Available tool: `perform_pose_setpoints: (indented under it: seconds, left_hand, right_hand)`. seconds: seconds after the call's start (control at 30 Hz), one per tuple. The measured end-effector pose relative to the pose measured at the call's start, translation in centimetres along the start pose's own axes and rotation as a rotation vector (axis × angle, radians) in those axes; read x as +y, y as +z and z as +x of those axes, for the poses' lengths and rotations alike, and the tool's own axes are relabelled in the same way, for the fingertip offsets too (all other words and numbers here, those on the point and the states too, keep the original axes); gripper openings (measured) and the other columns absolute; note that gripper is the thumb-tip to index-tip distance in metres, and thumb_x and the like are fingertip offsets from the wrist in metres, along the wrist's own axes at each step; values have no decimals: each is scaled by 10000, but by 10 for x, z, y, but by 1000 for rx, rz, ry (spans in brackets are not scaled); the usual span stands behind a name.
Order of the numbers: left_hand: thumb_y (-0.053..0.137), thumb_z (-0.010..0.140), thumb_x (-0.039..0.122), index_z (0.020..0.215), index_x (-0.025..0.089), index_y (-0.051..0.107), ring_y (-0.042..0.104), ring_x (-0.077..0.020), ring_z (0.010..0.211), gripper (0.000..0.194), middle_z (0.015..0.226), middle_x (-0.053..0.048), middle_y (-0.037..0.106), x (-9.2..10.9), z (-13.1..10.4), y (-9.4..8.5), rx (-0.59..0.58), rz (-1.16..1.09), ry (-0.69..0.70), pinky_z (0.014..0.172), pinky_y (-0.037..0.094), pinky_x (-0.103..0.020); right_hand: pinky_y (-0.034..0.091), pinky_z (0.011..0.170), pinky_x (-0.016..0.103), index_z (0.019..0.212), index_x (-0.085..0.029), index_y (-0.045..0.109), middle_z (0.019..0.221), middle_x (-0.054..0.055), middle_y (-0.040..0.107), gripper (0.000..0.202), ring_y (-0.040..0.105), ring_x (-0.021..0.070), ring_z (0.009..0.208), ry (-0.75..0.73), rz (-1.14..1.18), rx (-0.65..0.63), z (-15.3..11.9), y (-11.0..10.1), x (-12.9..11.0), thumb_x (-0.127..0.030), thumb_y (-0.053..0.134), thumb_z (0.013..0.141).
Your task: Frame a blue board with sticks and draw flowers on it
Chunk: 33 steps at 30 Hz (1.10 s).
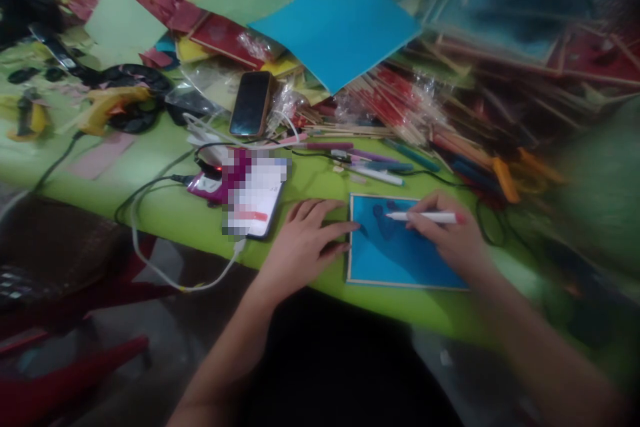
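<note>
A blue sheet with a thin pale stick border [400, 260] lies flat at the front of the green table. Dark drawn shapes [385, 220] show on its upper left part. My right hand [445, 230] is closed around a white marker with a reddish end [433, 217], its tip at the drawn shapes. To the left, my left hand [313, 237] rests with fingers stretched toward the sheet, the fingertips at its left edge. Nothing shows in my left hand. My right hand and forearm cover the sheet's right side.
Left of my left hand lies a lit phone [263, 197] on a white cable, beside a purple power strip [205, 190]. Several markers [380, 173], a dark phone [251, 103], a yellow glue gun [113, 107], orange scissors [505, 177] and a blue paper sheet [345, 30] lie behind.
</note>
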State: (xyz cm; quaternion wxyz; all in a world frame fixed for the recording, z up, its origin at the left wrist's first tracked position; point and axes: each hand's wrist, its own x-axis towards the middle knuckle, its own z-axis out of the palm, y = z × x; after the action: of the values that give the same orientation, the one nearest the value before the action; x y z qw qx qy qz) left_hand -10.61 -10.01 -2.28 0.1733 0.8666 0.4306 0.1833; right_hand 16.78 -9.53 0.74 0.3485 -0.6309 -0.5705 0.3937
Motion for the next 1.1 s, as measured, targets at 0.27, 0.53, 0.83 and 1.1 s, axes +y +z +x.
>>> perform_pose_setpoints:
  seconds: [0.27, 0.53, 0.83, 1.1]
  left_hand:
    - [703, 987, 293, 1328, 352, 721, 537, -317, 1317, 347, 1436, -72, 613, -1, 0, 1, 8, 4, 11, 1111, 454, -541]
    - [712, 982, 288, 1317, 355, 726, 544, -314, 1309, 342, 1428, -72, 617, -1, 0, 1, 12, 2, 11, 1103, 455, -537]
    - [714, 978, 287, 1321, 355, 726, 538, -322, 1320, 349, 1433, -74, 616, 0, 0, 0, 6, 0, 3, 1106, 453, -539]
    - [704, 985, 298, 1315, 353, 729, 542, -317, 1321, 336, 1440, -70, 616, 0, 1, 0, 1, 5, 2, 1119, 451, -540]
  right_hand:
    - [454, 579, 291, 738, -239, 634, 641, 0, 682, 136, 586, 166, 602, 4, 12, -1, 0, -1, -1, -320, 714, 813]
    - [395, 513, 278, 710, -244, 615, 596, -8, 649, 167, 531, 156, 554, 21, 9, -19, -1, -3, 0, -360, 718, 773]
    - [410, 534, 285, 711, -247, 612, 582, -13, 635, 193, 551, 162, 560, 27, 47, -10, -1, -2, 2, -386, 736, 762]
    - [419, 544, 292, 705, -245, 622, 587, -13, 635, 189, 556, 164, 568, 18, 62, -8, -1, -3, 5, -375, 745, 766]
